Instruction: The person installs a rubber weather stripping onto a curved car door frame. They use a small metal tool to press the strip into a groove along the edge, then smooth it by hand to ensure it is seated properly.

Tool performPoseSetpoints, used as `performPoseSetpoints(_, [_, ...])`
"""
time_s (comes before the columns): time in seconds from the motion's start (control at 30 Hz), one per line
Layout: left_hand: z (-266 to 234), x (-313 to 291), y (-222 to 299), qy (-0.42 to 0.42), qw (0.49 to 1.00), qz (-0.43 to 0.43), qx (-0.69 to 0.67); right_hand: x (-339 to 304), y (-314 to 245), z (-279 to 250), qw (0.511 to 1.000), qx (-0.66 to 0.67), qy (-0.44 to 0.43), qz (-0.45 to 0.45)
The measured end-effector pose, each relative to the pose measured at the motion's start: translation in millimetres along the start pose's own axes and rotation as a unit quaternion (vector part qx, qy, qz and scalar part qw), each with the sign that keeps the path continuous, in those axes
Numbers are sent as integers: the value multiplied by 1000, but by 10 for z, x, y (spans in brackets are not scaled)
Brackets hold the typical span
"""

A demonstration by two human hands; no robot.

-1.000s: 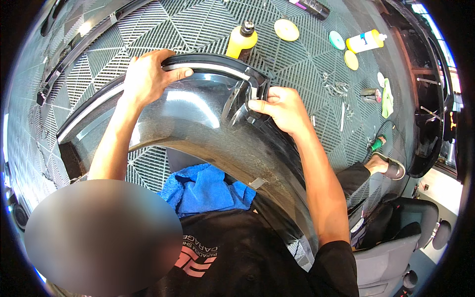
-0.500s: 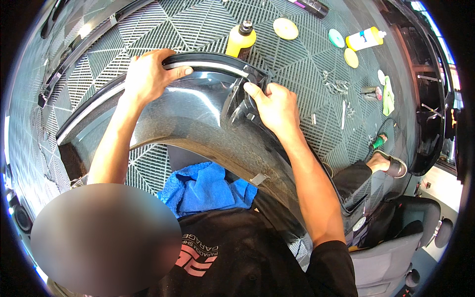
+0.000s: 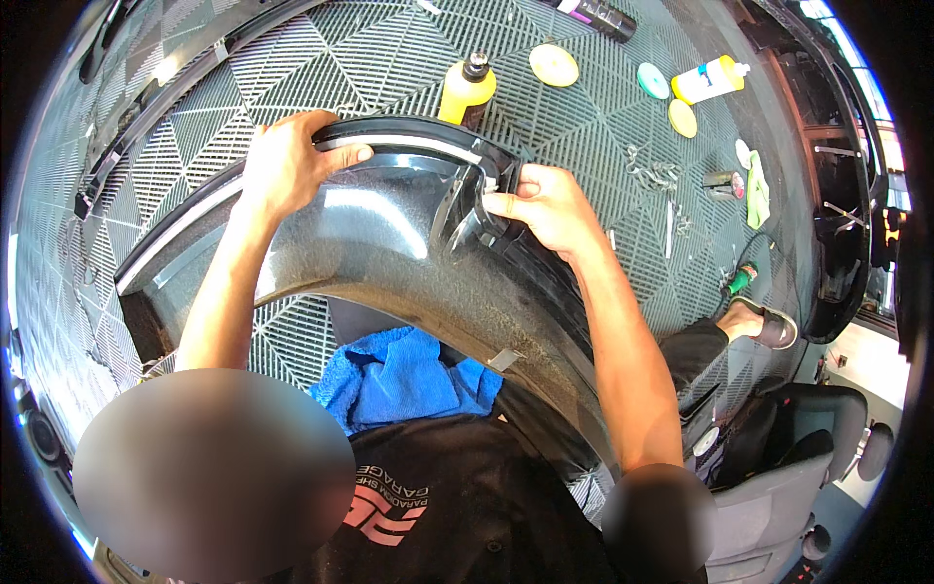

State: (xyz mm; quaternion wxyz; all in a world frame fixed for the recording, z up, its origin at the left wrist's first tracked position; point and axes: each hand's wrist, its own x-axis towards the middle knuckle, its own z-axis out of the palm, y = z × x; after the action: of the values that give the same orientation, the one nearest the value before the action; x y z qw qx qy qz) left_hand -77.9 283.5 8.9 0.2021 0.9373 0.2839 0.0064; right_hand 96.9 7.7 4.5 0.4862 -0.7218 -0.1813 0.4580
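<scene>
Fender (image 3: 428, 273) arches before the torso (image 3: 467, 487), just beyond a blue cloth (image 3: 413, 384); probably light, stiff, slippery where glossy, best taken by its rim (image 3: 399, 136). Right forearm (image 3: 628, 360) covers part of it. Left hand (image 3: 284, 167) grasps the rim, right hand (image 3: 553, 211) pinches the notched corner (image 3: 473, 200); their far sides are hidden.

At lower centre, a person is wearing a black shirt (image 3: 467, 477), its chest bearing a blocky pink emblem (image 3: 386, 524) and, above that, pale lettering (image 3: 401, 484). At right, a dark trouser leg (image 3: 693, 348) is ending above a dark, pale-edged sandal (image 3: 775, 332). The left hand (image 3: 284, 164) and right hand (image 3: 553, 212) are showing bare.
</scene>
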Motion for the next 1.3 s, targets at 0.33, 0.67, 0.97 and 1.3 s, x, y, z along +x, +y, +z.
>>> performPoseSetpoints(0.33, [47,39,-42,29,999,15,14,41,111,205,943,-272,189,-45])
performPoseSetpoints(0.67, [25,56,-52,22,1000,19,6,197,75,224,923,-324,208,23])
performPoseSetpoints(0.97, [-31,37,-26,30,999,16,1,187,24,-28,991,45,-89,-92])
performPoseSetpoints(1.3, [5,15,-19,34,999,18,20,276,105,84,992,29,8,-123])
